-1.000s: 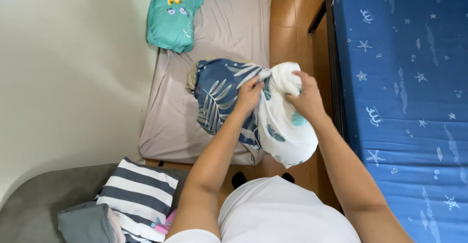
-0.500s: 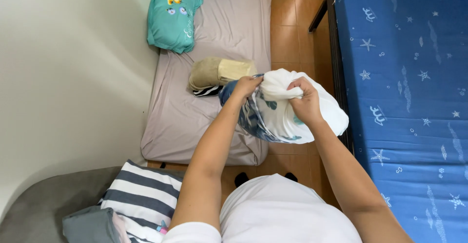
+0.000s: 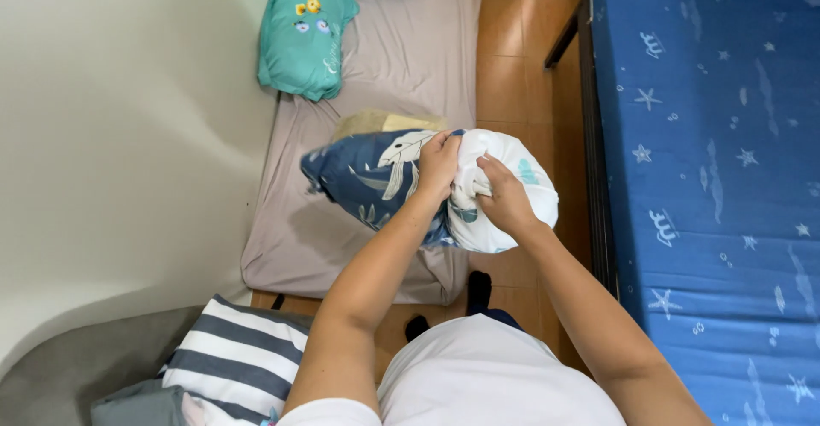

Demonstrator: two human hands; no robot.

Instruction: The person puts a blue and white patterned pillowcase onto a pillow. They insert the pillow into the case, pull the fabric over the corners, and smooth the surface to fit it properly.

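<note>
Left hand (image 3: 437,163) and right hand (image 3: 504,199) both closed tight on the pillowcase (image 3: 376,174), fingers (image 3: 487,170) curled deep into bunched white lining. Since half a second ago, swung left over the mattress (image 3: 376,76), more leafy blue now showing left of the fingers, less white; looks like the turning-out is progressing. Tan pillow (image 3: 384,123) lying just beyond the fingers. Teal pillow (image 3: 303,33) well apart.

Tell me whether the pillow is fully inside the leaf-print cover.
Not fully. The white pillow bulges out of the navy leaf-print cover at the opening, where the left hand and right hand grip the fabric.
</note>
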